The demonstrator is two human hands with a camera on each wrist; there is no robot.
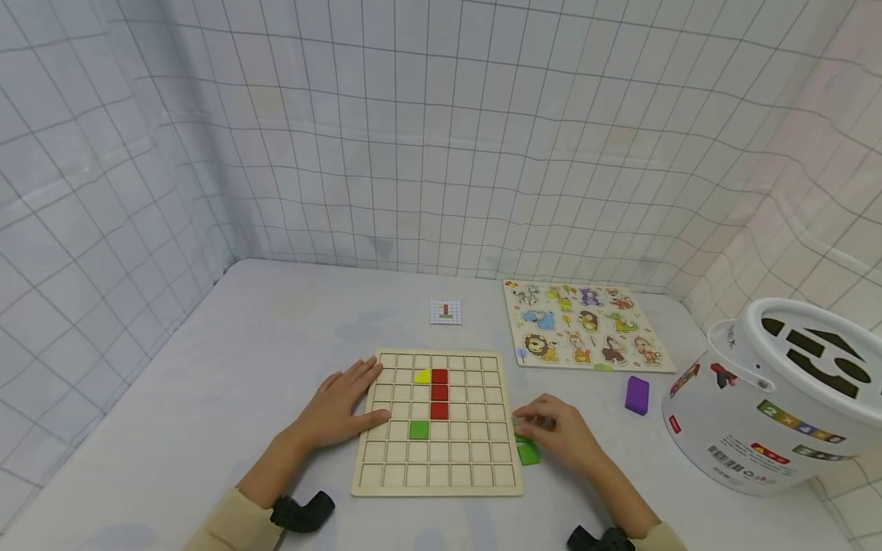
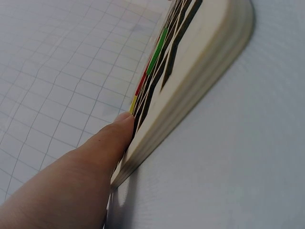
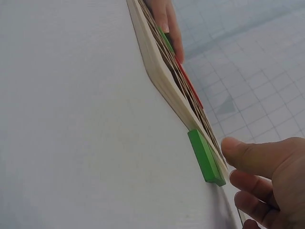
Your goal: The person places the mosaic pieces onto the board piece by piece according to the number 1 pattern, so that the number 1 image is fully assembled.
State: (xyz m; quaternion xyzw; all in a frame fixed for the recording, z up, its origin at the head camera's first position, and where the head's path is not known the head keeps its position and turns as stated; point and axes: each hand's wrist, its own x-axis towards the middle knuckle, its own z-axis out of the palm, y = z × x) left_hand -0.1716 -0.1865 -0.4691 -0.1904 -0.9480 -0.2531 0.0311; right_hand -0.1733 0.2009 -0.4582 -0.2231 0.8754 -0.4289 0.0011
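A wooden grid board [image 1: 405, 480] lies on the table. Three red square tiles [image 1: 439, 392] form a column in it, with a yellow tile [image 1: 423, 376] left of the top one and a green square tile [image 1: 419, 430] lower left. My left hand [image 1: 335, 409] rests at the board's left edge, fingers extended and thumb [image 2: 102, 143] over the rim. By the right edge, my right hand [image 1: 556, 430] has bent fingers, with a gap between thumb and forefinger [image 3: 250, 183]. Loose green tiles [image 1: 529, 454] lie beside it, partly hidden by the hand in the head view; I see none held.
A small pattern card [image 1: 445, 312] lies behind the board. An animal puzzle board [image 1: 551, 327] is at the back right, with a purple block [image 1: 637, 395] in front of it. A lidded white bucket [image 1: 751, 428] stands at the far right.
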